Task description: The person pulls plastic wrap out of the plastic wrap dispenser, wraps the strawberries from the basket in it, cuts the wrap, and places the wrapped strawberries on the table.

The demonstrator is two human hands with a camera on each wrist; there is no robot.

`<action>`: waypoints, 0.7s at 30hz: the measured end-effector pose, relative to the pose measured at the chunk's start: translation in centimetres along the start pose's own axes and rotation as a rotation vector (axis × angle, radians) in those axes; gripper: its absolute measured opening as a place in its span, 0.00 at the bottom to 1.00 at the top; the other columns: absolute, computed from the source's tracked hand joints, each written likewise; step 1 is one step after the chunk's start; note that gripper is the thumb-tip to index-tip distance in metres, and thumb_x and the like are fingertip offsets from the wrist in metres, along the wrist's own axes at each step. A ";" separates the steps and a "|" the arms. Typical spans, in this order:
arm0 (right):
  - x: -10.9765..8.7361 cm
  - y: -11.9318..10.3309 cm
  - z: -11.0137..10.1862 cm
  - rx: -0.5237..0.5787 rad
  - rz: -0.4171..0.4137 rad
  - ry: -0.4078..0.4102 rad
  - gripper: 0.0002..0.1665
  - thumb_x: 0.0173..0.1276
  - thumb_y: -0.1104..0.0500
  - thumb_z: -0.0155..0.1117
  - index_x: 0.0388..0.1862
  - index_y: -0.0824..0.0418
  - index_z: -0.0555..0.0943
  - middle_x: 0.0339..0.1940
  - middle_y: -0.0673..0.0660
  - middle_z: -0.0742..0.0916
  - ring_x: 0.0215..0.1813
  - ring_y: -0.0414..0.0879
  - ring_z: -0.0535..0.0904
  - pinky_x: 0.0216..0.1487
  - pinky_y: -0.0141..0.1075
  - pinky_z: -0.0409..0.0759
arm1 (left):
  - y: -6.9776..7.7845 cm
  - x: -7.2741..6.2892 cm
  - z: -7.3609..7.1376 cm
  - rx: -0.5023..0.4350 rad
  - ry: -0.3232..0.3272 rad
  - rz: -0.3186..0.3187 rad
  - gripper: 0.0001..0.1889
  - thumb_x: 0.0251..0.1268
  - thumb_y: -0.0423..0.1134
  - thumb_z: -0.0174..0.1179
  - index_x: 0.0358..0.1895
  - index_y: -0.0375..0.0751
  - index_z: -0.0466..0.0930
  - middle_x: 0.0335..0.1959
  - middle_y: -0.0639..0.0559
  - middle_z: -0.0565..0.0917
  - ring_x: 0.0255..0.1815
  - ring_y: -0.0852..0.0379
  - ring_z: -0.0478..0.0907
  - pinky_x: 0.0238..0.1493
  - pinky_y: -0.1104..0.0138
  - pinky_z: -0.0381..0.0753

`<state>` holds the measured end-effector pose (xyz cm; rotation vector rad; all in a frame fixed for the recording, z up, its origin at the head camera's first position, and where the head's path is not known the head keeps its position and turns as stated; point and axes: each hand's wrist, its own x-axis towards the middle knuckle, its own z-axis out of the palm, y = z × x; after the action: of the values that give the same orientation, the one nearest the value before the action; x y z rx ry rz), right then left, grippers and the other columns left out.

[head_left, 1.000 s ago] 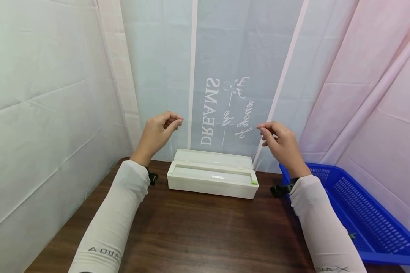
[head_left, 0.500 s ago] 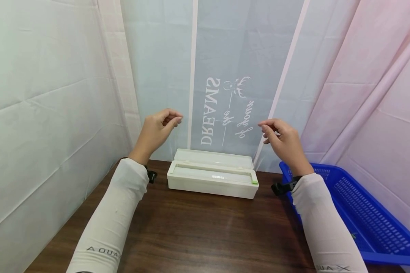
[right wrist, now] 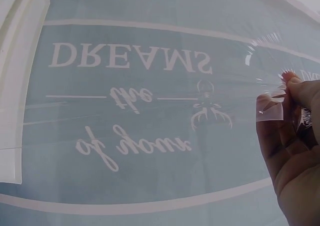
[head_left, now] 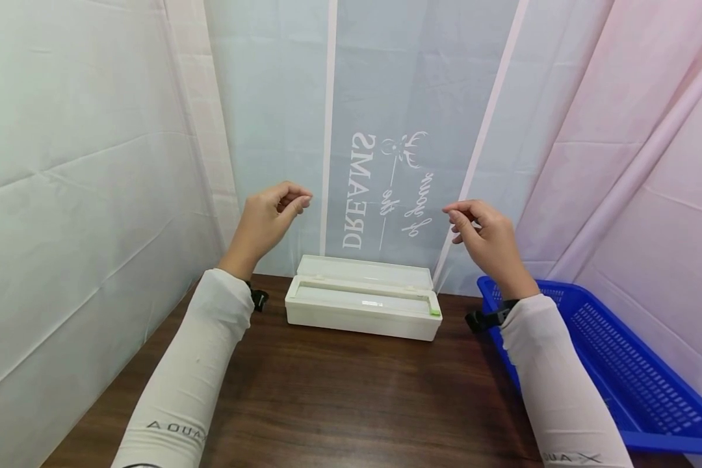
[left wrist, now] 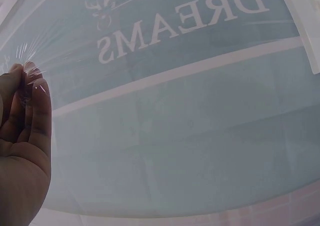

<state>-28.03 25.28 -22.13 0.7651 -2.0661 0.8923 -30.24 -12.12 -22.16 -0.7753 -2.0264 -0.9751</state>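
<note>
My left hand and right hand are raised above a white cling film dispenser, one on each side. Between them spreads a sheet of clear cling film, nearly invisible in the head view. In the left wrist view, thumb and fingertips pinch one corner, with creases fanning out from the grip. The right wrist view shows the other corner pinched the same way, film lying across the fingers. The dispenser's lid is tipped back, and a green slider sits at its right end.
A blue plastic basket stands at the right, partly behind the right forearm. The dispenser is toward the back of a dark wooden table. Printed fabric hangs behind, with more cloth walls at both sides.
Both hands have risen slightly, still pinching the film, and the right has drifted a little to the right. The dispenser stays in place.
</note>
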 end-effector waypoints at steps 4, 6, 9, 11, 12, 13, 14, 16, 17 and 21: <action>0.2 -2.2 -0.4 0.006 -0.014 0.001 0.09 0.74 0.73 0.57 0.47 0.75 0.82 0.37 0.67 0.84 0.32 0.50 0.78 0.31 0.21 0.78 | 0.0 0.2 -0.1 0.002 0.007 0.007 0.09 0.73 0.38 0.61 0.46 0.36 0.85 0.36 0.49 0.87 0.33 0.56 0.83 0.35 0.67 0.79; 0.3 -3.2 -0.6 0.003 -0.015 -0.002 0.09 0.73 0.74 0.57 0.47 0.76 0.82 0.37 0.67 0.83 0.32 0.48 0.78 0.31 0.21 0.79 | 0.0 0.3 -0.1 0.002 0.010 0.010 0.09 0.73 0.38 0.61 0.46 0.36 0.85 0.36 0.48 0.87 0.33 0.56 0.83 0.35 0.67 0.79; 0.4 -3.9 -0.8 0.005 -0.014 -0.005 0.09 0.73 0.74 0.57 0.46 0.77 0.82 0.37 0.67 0.83 0.32 0.43 0.78 0.31 0.22 0.79 | 0.1 0.4 0.0 0.003 0.016 0.015 0.09 0.73 0.37 0.61 0.46 0.36 0.85 0.35 0.48 0.87 0.33 0.56 0.83 0.35 0.67 0.79; 0.5 -4.0 -0.8 0.008 -0.015 -0.004 0.09 0.73 0.74 0.57 0.46 0.77 0.82 0.37 0.66 0.83 0.32 0.38 0.77 0.31 0.22 0.79 | 0.1 0.4 0.0 0.002 0.021 0.014 0.09 0.73 0.37 0.61 0.46 0.36 0.85 0.35 0.48 0.87 0.33 0.56 0.83 0.35 0.67 0.79; 0.5 -4.0 -0.8 0.009 -0.015 -0.001 0.09 0.73 0.74 0.57 0.46 0.76 0.82 0.37 0.66 0.83 0.32 0.36 0.77 0.31 0.22 0.79 | 0.2 0.5 0.0 0.000 0.023 0.013 0.09 0.73 0.37 0.61 0.46 0.36 0.85 0.35 0.48 0.87 0.33 0.55 0.83 0.35 0.67 0.79; 0.6 -4.0 -0.8 0.009 -0.017 0.001 0.09 0.73 0.74 0.57 0.46 0.76 0.82 0.36 0.66 0.83 0.32 0.35 0.77 0.31 0.22 0.79 | 0.2 0.5 -0.1 -0.001 0.025 0.010 0.09 0.73 0.37 0.61 0.46 0.36 0.85 0.35 0.48 0.87 0.33 0.55 0.83 0.35 0.68 0.79; 0.6 -4.0 -0.8 0.008 -0.019 0.003 0.08 0.73 0.74 0.57 0.46 0.76 0.82 0.36 0.66 0.83 0.32 0.35 0.76 0.31 0.22 0.79 | 0.2 0.6 -0.1 -0.003 0.026 0.009 0.09 0.73 0.37 0.61 0.46 0.36 0.85 0.34 0.48 0.87 0.33 0.55 0.83 0.34 0.68 0.79; 0.6 -4.0 -0.8 0.007 -0.023 0.008 0.08 0.73 0.74 0.57 0.46 0.76 0.82 0.36 0.66 0.83 0.32 0.36 0.77 0.31 0.22 0.79 | 0.3 0.6 -0.2 -0.008 0.028 0.004 0.09 0.73 0.38 0.61 0.46 0.36 0.85 0.34 0.48 0.87 0.33 0.54 0.83 0.34 0.68 0.79; 0.6 -4.1 -0.9 0.005 -0.027 0.011 0.08 0.73 0.74 0.57 0.46 0.77 0.82 0.36 0.66 0.83 0.32 0.38 0.77 0.31 0.21 0.79 | 0.4 0.6 -0.2 -0.008 0.030 0.004 0.09 0.73 0.38 0.61 0.46 0.36 0.85 0.34 0.48 0.87 0.33 0.54 0.83 0.34 0.69 0.79; 0.7 -4.1 -1.0 0.003 -0.051 0.023 0.08 0.73 0.74 0.56 0.45 0.77 0.82 0.37 0.68 0.83 0.32 0.40 0.78 0.32 0.20 0.78 | 0.7 0.7 -0.3 -0.003 0.033 0.001 0.09 0.73 0.38 0.61 0.46 0.36 0.85 0.35 0.49 0.87 0.33 0.53 0.84 0.34 0.69 0.78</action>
<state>-24.93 23.55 -19.71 0.8025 -2.0169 0.8720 -29.98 -11.89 -21.19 -0.7564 -1.9966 -0.9842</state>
